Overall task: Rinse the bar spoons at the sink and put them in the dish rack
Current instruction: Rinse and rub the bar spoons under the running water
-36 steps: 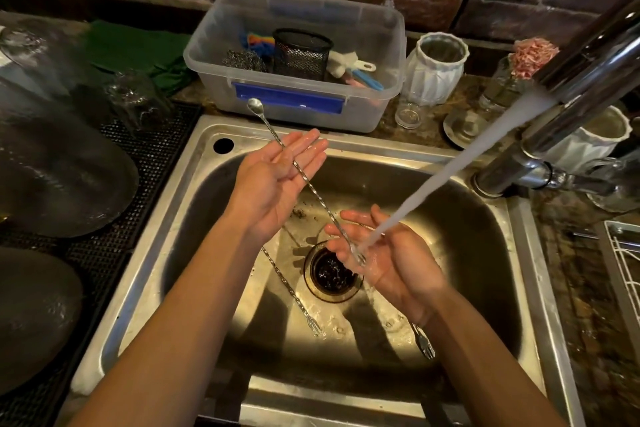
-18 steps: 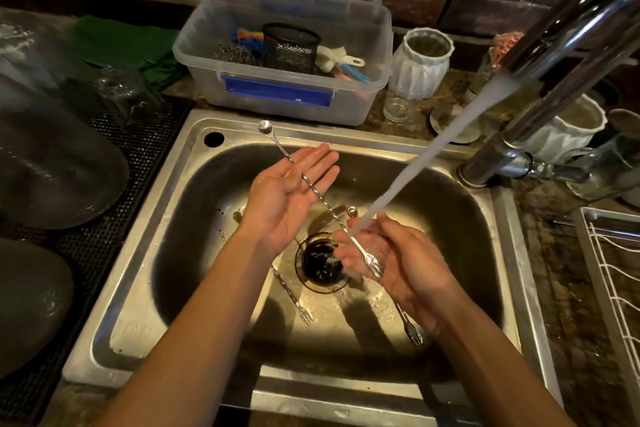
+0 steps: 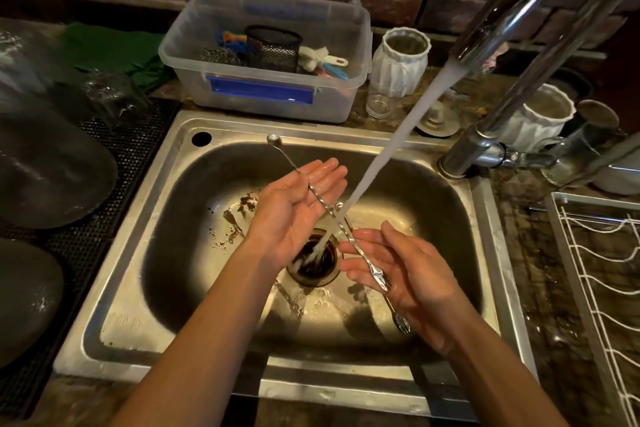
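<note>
A long twisted bar spoon [image 3: 323, 205] lies across both my upturned palms above the steel sink [image 3: 162, 177]. Its bowl [image 3: 274, 140] sticks out past my left hand [image 3: 298, 208], and its other end rests on my right hand [image 3: 401, 274]. Both hands have straight fingers. Water from the tap [image 3: 512, 10] runs down between the hands, over the spoon's shaft, into the drain [image 3: 313, 262]. More bar spoons lie on the sink floor: one [image 3: 233, 224] left of my left hand, one [image 3: 289, 300] under my left wrist, one [image 3: 398, 317] below my right hand.
A white wire dish rack [image 3: 595, 274] stands at the right edge. Behind the sink are a clear plastic tub [image 3: 266, 55] with cleaning tools, two white ribbed jars [image 3: 398, 62], a small glass [image 3: 377, 106]. Dark plates and glassware sit on a black mat [image 3: 114, 149] at left.
My right hand has slid back toward the spoon's lower end and opened flat. The water now falls between the hands instead of onto the right hand. The view came closer to the sink.
</note>
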Demonstrator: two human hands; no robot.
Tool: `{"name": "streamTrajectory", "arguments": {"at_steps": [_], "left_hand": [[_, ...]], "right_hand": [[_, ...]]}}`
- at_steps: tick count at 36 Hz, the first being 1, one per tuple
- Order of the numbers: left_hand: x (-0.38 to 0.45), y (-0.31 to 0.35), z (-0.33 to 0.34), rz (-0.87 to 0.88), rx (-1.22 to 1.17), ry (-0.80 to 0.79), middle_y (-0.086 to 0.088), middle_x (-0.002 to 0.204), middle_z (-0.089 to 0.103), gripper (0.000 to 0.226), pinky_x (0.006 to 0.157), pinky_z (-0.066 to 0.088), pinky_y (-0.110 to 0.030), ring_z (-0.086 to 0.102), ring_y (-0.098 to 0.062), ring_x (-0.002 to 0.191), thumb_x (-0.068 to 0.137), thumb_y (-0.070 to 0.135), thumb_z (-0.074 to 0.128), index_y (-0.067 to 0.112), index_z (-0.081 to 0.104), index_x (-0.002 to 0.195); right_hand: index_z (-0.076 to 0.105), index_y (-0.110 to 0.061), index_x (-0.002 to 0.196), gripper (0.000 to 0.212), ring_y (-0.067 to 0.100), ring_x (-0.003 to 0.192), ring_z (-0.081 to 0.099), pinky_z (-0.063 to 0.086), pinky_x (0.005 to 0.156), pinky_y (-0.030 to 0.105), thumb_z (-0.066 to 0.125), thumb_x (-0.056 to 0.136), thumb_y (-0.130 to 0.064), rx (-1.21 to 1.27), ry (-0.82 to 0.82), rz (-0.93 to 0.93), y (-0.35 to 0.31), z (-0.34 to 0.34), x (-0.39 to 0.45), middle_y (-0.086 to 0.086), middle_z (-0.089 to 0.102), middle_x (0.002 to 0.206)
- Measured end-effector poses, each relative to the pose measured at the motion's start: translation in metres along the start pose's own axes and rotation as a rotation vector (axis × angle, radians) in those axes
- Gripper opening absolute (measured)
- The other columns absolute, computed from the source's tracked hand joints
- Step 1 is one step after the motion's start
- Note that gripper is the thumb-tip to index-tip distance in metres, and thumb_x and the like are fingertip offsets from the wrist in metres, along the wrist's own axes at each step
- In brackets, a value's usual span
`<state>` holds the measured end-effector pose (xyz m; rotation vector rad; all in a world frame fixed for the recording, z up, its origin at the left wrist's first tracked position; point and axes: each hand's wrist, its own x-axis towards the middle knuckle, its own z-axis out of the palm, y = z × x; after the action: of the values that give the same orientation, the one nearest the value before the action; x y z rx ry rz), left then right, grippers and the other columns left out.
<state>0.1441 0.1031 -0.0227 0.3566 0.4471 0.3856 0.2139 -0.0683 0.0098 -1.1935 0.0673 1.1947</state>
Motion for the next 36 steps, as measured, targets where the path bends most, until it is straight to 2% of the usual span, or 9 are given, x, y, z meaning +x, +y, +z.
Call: {"name": "streamTrajectory", "arguments": {"at_steps": [3,7,11,14,18,22,26,36], "left_hand": [[-0.005,-0.007,0.003,-0.024,-0.002,0.001,-0.025,0.127,0.066,0.034,0.086,0.060,-0.040,0.068,-0.035,0.114,0.107,0.005,0.029,-0.005,0.044,0.136],[-0.012,-0.016,0.005,-0.038,0.012,0.014,-0.025,0.131,0.064,0.036,0.098,0.055,-0.042,0.063,-0.036,0.123,0.107,0.007,0.032,-0.006,0.044,0.137],[-0.019,-0.025,0.007,-0.038,-0.049,0.014,-0.030,0.130,0.062,0.035,0.093,0.058,-0.043,0.066,-0.039,0.116,0.106,0.006,0.035,-0.008,0.043,0.137],[-0.023,-0.029,0.005,-0.035,-0.077,0.003,-0.031,0.128,0.062,0.036,0.090,0.059,-0.042,0.067,-0.041,0.114,0.104,0.003,0.037,-0.010,0.041,0.137],[-0.026,-0.035,0.003,-0.016,-0.086,0.010,-0.031,0.126,0.062,0.038,0.091,0.058,-0.042,0.067,-0.040,0.114,0.104,0.003,0.038,-0.012,0.040,0.138],[-0.030,-0.037,0.003,-0.035,-0.099,0.012,-0.030,0.121,0.066,0.035,0.089,0.059,-0.038,0.068,-0.038,0.114,0.105,0.004,0.038,-0.011,0.045,0.136],[-0.030,-0.037,0.004,-0.011,-0.086,0.031,-0.027,0.116,0.069,0.033,0.088,0.059,-0.039,0.069,-0.036,0.111,0.106,0.006,0.038,-0.011,0.047,0.133],[-0.029,-0.039,0.002,-0.026,0.006,0.030,-0.031,0.115,0.069,0.026,0.087,0.060,-0.038,0.071,-0.036,0.106,0.100,0.002,0.048,-0.015,0.061,0.116]], "right_hand": [[0.064,0.009,0.116,0.045,0.034,0.081,0.072,0.062,0.072,0.034,0.047,0.100,-0.029,-0.008,-0.007,-0.009,0.000,-0.005,-0.005,0.031,0.072,0.107],[0.066,0.007,0.112,0.037,0.030,0.080,0.074,0.062,0.073,0.032,0.059,0.090,-0.022,-0.080,-0.008,-0.056,0.004,-0.012,-0.013,0.026,0.075,0.103],[0.068,-0.002,0.114,0.024,0.029,0.086,0.075,0.063,0.077,0.029,0.063,0.090,-0.002,-0.237,0.001,-0.122,0.013,-0.020,-0.024,0.015,0.077,0.104],[0.070,-0.006,0.112,0.026,0.028,0.086,0.075,0.061,0.078,0.031,0.061,0.091,0.004,-0.284,0.002,-0.134,0.017,-0.024,-0.031,0.012,0.078,0.105],[0.070,-0.009,0.115,0.029,0.027,0.088,0.076,0.062,0.075,0.028,0.063,0.089,0.001,-0.297,-0.006,-0.137,0.022,-0.029,-0.039,0.009,0.077,0.109],[0.072,-0.017,0.116,0.030,0.027,0.094,0.076,0.061,0.082,0.031,0.062,0.091,-0.002,-0.370,0.017,-0.128,0.028,-0.033,-0.046,0.007,0.078,0.106],[0.075,-0.016,0.111,0.029,0.028,0.090,0.076,0.061,0.074,0.024,0.065,0.088,-0.003,-0.338,0.047,-0.117,0.030,-0.037,-0.053,0.005,0.078,0.108],[0.074,-0.010,0.107,0.032,0.030,0.087,0.077,0.060,0.067,0.021,0.055,0.092,0.010,-0.296,0.075,-0.116,0.027,-0.040,-0.066,0.009,0.079,0.105]]}}
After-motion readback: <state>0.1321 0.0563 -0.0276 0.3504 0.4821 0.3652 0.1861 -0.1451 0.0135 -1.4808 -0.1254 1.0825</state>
